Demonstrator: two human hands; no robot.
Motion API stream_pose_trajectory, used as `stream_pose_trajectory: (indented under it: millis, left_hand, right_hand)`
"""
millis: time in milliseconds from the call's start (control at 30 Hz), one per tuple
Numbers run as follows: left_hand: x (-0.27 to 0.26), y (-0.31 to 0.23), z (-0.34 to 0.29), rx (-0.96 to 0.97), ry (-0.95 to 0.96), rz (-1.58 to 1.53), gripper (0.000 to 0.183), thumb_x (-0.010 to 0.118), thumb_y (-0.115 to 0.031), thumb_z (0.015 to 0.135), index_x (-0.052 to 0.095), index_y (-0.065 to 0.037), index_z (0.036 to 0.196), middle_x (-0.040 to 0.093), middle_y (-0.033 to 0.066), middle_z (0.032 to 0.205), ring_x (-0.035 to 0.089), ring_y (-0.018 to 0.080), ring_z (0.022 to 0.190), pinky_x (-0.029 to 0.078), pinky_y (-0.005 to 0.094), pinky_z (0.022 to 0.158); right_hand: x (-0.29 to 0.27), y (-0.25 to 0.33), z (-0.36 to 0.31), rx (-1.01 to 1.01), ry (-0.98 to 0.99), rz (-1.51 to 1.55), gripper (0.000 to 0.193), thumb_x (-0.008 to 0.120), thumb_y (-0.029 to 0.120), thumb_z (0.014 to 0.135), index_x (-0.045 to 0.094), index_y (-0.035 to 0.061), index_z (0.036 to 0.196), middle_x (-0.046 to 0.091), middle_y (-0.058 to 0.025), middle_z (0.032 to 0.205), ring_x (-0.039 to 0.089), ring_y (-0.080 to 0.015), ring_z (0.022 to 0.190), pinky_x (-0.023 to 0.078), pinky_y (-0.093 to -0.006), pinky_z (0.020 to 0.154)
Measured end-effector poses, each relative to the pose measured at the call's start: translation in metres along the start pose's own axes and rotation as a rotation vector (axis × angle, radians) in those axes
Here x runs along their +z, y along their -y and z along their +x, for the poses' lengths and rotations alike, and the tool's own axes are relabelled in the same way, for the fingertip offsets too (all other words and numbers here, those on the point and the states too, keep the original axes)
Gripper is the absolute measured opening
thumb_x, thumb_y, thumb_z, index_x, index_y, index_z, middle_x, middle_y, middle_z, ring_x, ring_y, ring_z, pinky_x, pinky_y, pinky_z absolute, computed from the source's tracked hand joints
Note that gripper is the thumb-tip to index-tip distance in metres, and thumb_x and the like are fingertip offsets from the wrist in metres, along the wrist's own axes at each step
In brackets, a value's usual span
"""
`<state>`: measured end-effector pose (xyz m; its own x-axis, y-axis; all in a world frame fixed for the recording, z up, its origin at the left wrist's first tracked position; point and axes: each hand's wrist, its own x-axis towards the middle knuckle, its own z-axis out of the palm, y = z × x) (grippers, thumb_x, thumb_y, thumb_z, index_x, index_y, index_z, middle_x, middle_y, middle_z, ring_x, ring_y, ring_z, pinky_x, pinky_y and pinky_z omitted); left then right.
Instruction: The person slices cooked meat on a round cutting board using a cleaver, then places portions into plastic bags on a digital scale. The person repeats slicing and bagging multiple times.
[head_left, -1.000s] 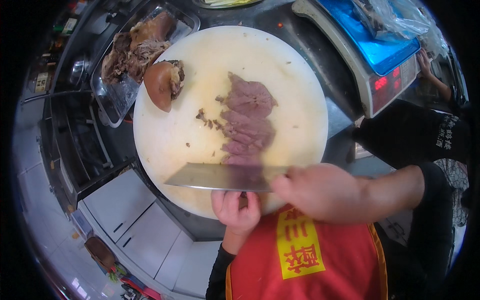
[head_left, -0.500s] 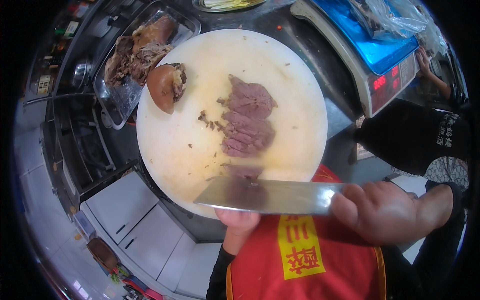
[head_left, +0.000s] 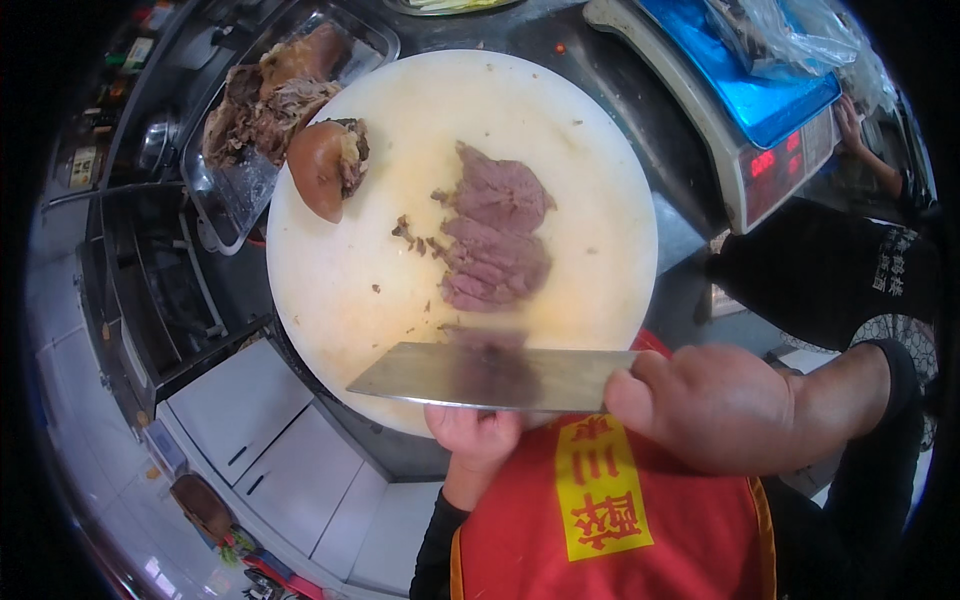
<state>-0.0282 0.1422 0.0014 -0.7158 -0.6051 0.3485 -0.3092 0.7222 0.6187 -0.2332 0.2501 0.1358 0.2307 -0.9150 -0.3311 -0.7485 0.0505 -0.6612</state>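
My right hand (head_left: 715, 405) is closed around the handle end of a broad cleaver (head_left: 470, 377), which lies level across the near part of a round white cutting board (head_left: 330, 290). Against the blade's near edge, my left hand (head_left: 472, 438) has its fingers curled. The blade hides their tips and whatever they grip. Just past the blade lies a strip of cooked meat (head_left: 484, 337), partly covered by it. Thin slices of pinkish-brown meat (head_left: 497, 235) overlap in a row farther up the board. Small dark scraps (head_left: 415, 238) are scattered to their left.
A chunk of skin-on cooked meat (head_left: 318, 172) sits at the board's upper left, beside a metal tray (head_left: 232, 205) with more meat. A digital scale (head_left: 690, 75) with a blue pan stands at upper right. Another person's arm (head_left: 868, 150) shows beyond it.
The cleaver and my right hand have shifted left and slightly away from me. My left hand has moved a little the same way, still beside the blade. The slices lie as before.
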Motion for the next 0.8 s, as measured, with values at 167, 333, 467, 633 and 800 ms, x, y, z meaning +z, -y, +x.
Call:
stream_pose_trajectory:
  millis: [167,333,467,633,800]
  left_hand:
    - [0.0,-0.001,-0.002,-0.001,-0.005,0.022,0.028,0.062,-0.015,0.071,0.063,-0.002,0.096,0.061,0.0142,0.101,0.056,0.0338,0.094,0.042,0.04,0.086]
    - [0.0,0.0,-0.001,0.002,0.0,0.031,0.028,0.063,-0.013,0.07,0.063,-0.002,0.096,0.061,0.0144,0.102,0.056,0.034,0.093,0.042,0.0398,0.086]
    - [0.002,0.001,0.0,-0.001,-0.021,0.004,0.026,0.065,-0.014,0.068,0.063,-0.001,0.091,0.061,0.0152,0.097,0.055,0.0344,0.089,0.042,0.0394,0.083]
    - [0.0,0.001,-0.001,-0.029,0.003,-0.036,0.025,0.064,-0.012,0.069,0.062,0.0,0.091,0.06,0.0158,0.098,0.054,0.0339,0.089,0.042,0.0386,0.082]
    - [-0.001,-0.002,-0.001,-0.08,0.001,-0.089,0.02,0.061,-0.008,0.07,0.061,0.001,0.088,0.056,0.0155,0.095,0.053,0.0307,0.084,0.043,0.0354,0.079]
  right_hand:
    - [-0.004,0.001,-0.004,0.175,0.152,0.083,0.017,0.051,0.014,0.085,0.044,0.0006,0.092,0.054,-0.0125,0.071,0.059,-0.0241,0.059,0.048,-0.0299,0.046]
    - [0.011,-0.01,0.001,0.036,0.072,0.035,0.019,0.051,0.017,0.087,0.047,0.0005,0.094,0.055,-0.0132,0.076,0.059,-0.0247,0.06,0.048,-0.0299,0.046]
    - [0.013,-0.008,-0.005,0.141,0.075,0.065,0.017,0.051,0.014,0.082,0.043,0.001,0.09,0.054,-0.0124,0.071,0.059,-0.025,0.06,0.048,-0.0307,0.05]
    - [0.033,-0.013,0.033,-0.011,-0.029,-0.133,0.014,0.049,0.011,0.079,0.043,0.0008,0.086,0.053,-0.0109,0.065,0.061,-0.0241,0.061,0.047,-0.0298,0.054]
    - [0.05,-0.02,0.043,-0.03,-0.203,0.099,0.015,0.053,0.009,0.075,0.045,0.0024,0.085,0.054,-0.0141,0.069,0.062,-0.028,0.065,0.048,-0.0328,0.049]
